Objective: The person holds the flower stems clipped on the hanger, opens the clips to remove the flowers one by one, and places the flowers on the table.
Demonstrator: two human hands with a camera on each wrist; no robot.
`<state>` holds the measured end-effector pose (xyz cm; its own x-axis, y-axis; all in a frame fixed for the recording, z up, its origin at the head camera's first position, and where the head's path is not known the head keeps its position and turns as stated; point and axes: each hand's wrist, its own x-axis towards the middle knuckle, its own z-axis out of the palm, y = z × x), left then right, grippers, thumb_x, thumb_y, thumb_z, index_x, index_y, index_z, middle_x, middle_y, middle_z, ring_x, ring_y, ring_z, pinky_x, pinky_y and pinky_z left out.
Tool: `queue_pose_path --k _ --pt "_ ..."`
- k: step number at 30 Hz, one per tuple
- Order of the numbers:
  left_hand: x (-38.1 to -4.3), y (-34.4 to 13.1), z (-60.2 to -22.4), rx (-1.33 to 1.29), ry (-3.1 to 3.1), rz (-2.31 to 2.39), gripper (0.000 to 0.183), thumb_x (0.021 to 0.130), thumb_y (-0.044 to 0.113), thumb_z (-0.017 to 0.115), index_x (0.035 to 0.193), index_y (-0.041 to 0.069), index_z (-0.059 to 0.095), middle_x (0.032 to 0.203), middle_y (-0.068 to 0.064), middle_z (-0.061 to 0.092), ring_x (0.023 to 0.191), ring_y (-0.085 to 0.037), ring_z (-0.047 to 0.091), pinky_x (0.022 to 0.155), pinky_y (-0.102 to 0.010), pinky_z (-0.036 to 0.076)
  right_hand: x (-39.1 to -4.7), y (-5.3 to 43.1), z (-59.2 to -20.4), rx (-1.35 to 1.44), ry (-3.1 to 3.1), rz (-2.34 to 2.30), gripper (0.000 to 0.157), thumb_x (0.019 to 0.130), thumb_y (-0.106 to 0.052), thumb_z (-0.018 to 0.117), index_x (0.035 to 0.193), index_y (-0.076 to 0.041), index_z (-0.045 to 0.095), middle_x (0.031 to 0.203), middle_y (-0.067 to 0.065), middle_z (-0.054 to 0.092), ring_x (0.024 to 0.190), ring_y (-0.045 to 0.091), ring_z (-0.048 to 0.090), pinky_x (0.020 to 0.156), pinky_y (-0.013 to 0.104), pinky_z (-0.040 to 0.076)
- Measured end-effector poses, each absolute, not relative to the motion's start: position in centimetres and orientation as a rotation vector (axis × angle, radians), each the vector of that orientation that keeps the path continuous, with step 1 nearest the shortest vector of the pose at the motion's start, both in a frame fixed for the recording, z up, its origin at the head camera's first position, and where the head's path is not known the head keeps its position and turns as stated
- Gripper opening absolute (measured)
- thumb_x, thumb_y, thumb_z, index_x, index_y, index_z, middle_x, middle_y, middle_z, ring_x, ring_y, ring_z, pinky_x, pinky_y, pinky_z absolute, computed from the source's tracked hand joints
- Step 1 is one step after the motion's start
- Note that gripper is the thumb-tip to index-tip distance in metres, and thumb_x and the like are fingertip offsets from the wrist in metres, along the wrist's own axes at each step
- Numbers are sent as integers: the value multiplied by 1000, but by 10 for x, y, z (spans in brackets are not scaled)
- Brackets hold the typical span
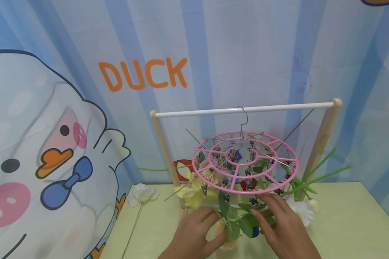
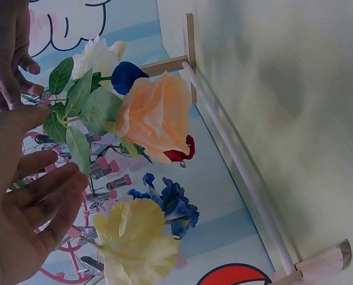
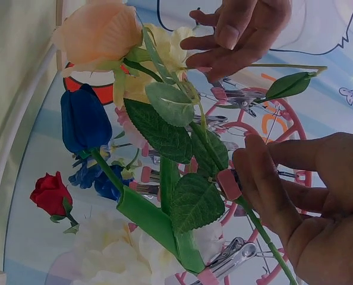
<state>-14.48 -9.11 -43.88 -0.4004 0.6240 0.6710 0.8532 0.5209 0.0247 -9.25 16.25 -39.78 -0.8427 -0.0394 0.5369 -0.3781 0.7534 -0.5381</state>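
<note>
A peach rose (image 2: 155, 116) hangs head-down below the pink round clip hanger (image 1: 245, 192), its leafy stem (image 3: 259, 228) passing a pink-tipped clip (image 3: 229, 185). At that clip, my right hand (image 1: 283, 228) has thumb and finger close together, apparently pinching it; the fingers partly cover the contact. My left hand (image 1: 196, 233) is beside the rose's leaves (image 1: 244, 226), its fingers spread and loosely bent, with nothing seen in its grasp. A blue tulip (image 3: 86, 119), a red rose (image 3: 50, 193) and a yellow flower (image 2: 132, 240) hang nearby.
The hanger hooks onto a white rod (image 1: 197, 112) between wooden posts (image 1: 322, 144). A white flower (image 1: 142, 194) with a long stem lies on the pale table (image 1: 353, 212) at left. Green stems (image 1: 330, 174) stick out at right. A duck-printed curtain (image 1: 246, 54) hangs behind.
</note>
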Motion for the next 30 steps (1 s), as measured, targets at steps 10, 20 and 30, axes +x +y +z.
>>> queue_pose_path --k 10,20,30 --pt "-149 -72 -442 -1226 -2092 -615 51 90 40 86 131 15 70 125 4 71 112 -10 70 95 -21 57 -95 164 -399 303 -2473 881 40 92 -11 84 129 -10 69 126 8 67 78 11 73 57 21 55" --pt "-151 -53 -448 -1157 -2079 -716 48 92 40 84 131 16 70 116 4 72 99 -6 70 82 -11 54 -97 162 -399 281 -2483 883 35 93 -12 83 125 -10 69 118 4 68 76 8 73 57 19 54" --pt "-153 -36 -453 -1037 -2071 -691 58 88 40 88 138 18 69 118 2 73 96 -8 71 79 -13 53 -98 157 -400 223 -2495 887 30 96 -18 81 124 -10 71 116 5 72 76 12 73 58 20 55"
